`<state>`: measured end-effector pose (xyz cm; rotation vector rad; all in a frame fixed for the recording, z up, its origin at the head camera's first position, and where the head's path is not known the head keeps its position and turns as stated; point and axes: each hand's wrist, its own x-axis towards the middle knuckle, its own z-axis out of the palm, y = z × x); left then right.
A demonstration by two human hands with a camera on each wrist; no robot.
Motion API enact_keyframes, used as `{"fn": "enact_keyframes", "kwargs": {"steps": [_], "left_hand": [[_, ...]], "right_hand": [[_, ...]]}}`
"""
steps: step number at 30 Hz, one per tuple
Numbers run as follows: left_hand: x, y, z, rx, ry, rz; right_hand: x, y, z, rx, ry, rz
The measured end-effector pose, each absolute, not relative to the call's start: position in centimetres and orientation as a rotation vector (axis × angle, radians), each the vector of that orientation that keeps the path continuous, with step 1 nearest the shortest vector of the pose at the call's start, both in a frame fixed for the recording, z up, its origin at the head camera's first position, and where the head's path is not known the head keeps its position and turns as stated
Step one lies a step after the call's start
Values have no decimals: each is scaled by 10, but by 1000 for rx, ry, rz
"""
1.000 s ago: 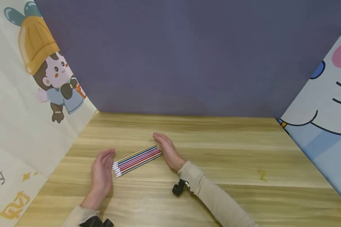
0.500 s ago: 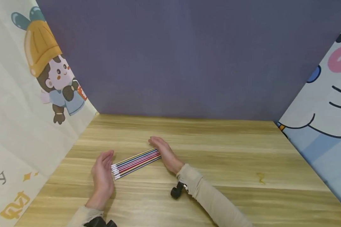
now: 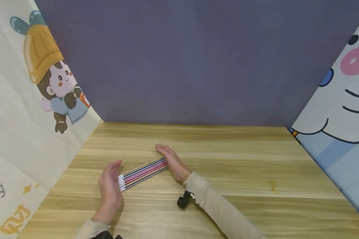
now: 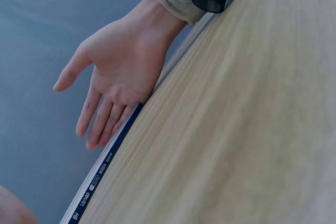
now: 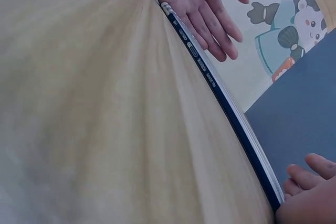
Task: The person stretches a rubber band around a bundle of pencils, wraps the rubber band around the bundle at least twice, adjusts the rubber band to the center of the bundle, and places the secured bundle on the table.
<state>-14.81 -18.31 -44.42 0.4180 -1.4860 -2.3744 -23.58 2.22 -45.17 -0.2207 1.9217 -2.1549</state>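
Several pencils (image 3: 143, 173) lie side by side in a flat row on the wooden table, slanting up to the right in the head view. Their white eraser ends face my left hand (image 3: 110, 186), which stands on its edge with straight fingers and its palm against those ends. At the other end my right hand (image 3: 174, 163) also stands on edge, its palm touching the pencils and hiding their tips. The nearest pencil (image 5: 210, 80) is dark blue with printed lettering, seen in the right wrist view; the left wrist view shows an HB mark on it.
The wooden table (image 3: 227, 159) stretches away on both sides, with a small yellowish mark (image 3: 273, 186) on the right. A dark grey panel (image 3: 179, 63) closes off the back. Cartoon-printed sheets (image 3: 9, 132) flank the left and right sides.
My right hand has moved slightly left and now meets the pencil tips. My left hand has come against the eraser ends, which line up more evenly. The head view has shifted a little.
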Motion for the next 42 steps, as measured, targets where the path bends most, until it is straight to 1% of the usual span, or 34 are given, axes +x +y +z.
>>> {"fn": "enact_keyframes", "kwargs": {"steps": [5, 10, 14, 16, 20, 23, 27, 31, 33, 36, 42], "left_hand": [[-147, -182, -445, 411, -1482, -2352], [-149, -184, -439, 440, -1530, -2335], [-152, -190, -429, 479, -1616, -2324], [-152, -194, -423, 481, -1705, -2307], [-147, -199, -411, 449, -1969, -2184], [-141, -199, -406, 333, -2273, -1960], [-135, -199, -404, 31, -2652, -1496], [-135, -200, -409, -315, -2779, -1140], [-135, -201, -412, -437, -2783, -1057], [-135, -202, -414, -534, -2792, -938], [-139, -202, -416, -615, -2844, -718]], "right_hand": [[-231, 23, -451, -236, 1929, -2155], [-235, 31, -442, -294, 1904, -2169], [-238, 45, -419, -398, 1941, -2194], [-239, 52, -404, -491, 2033, -2162], [-234, 61, -383, -711, 2292, -1892], [-230, 66, -379, -845, 2487, -1514], [-226, 70, -384, -977, 2566, -1113], [-224, 69, -393, -1099, 2613, -812], [-224, 66, -397, -1139, 2643, -683], [-223, 62, -401, -1168, 2658, -544], [-223, 58, -404, -1193, 2627, -422]]}}
